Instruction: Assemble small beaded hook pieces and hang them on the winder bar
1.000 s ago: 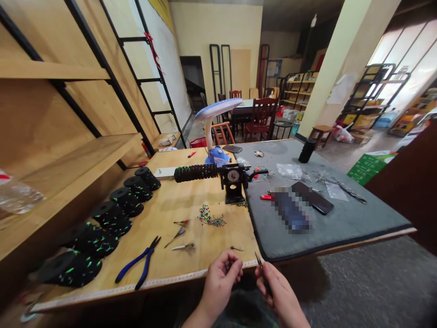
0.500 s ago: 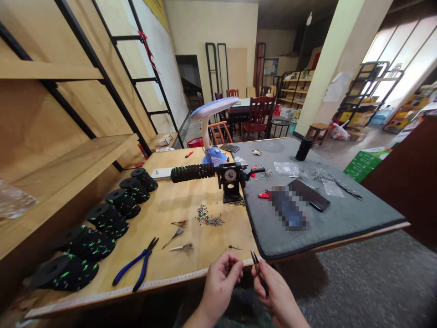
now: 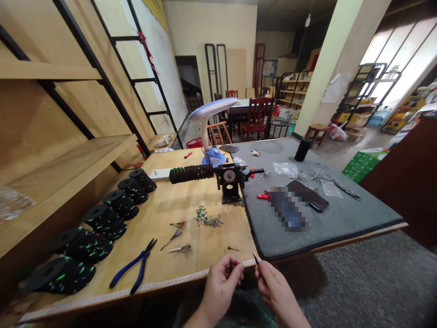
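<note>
Fingers of the right hand (image 3: 263, 271) are pinching pointed dark tweezers (image 3: 256, 258) – light, stiff, slick-looking metal, safest held mid-shank – with the tips showing just over the near edge of the wooden table (image 3: 218, 241). Fingers of the left hand (image 3: 232, 269) are closing together beside them, anything held hidden. No legible marking is showing on the tweezers.

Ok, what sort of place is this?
Probably a small handcraft workshop: a wooden workbench with blue-handled pliers, rows of black spools flecked with green, and a grey work mat.
</note>
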The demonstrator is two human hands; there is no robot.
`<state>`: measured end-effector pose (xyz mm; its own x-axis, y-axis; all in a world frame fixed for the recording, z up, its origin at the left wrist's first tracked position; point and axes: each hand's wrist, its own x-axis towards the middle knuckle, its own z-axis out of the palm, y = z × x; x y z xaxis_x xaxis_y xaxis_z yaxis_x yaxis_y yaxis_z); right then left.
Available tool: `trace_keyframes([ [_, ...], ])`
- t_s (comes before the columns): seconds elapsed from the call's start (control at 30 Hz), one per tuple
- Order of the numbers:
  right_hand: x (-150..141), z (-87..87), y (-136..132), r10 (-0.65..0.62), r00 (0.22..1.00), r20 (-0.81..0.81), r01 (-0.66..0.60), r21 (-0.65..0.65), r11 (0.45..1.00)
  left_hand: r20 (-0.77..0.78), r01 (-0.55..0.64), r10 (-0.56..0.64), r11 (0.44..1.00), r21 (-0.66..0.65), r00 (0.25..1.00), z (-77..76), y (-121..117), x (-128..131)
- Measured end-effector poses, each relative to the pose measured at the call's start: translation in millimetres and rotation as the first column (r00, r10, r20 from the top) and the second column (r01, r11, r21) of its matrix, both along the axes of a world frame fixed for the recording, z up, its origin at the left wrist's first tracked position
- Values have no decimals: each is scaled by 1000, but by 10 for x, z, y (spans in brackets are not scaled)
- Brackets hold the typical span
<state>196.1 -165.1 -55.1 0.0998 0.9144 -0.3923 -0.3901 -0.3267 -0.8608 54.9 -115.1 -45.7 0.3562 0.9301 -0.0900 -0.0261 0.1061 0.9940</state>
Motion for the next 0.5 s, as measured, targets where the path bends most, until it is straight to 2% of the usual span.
trace_keyframes([
  [0.17,78,2,39,-33,996,80,32,8,999,-5,2,-2,1000,-6,1000,11,6,16],
  [0.33,116,-180,51,-63,992,111,65,-7,998,6,-13,13,1000,-19,1000,13,20,22],
  [0.43,180,-243,76,-144,962,231,124,101,987,15,-17,17,999,-32,1000,12,17,26],
  [0.5,260,-212,113,-234,880,414,150,225,963,21,-59,59,998,-37,998,5,12,32],
])
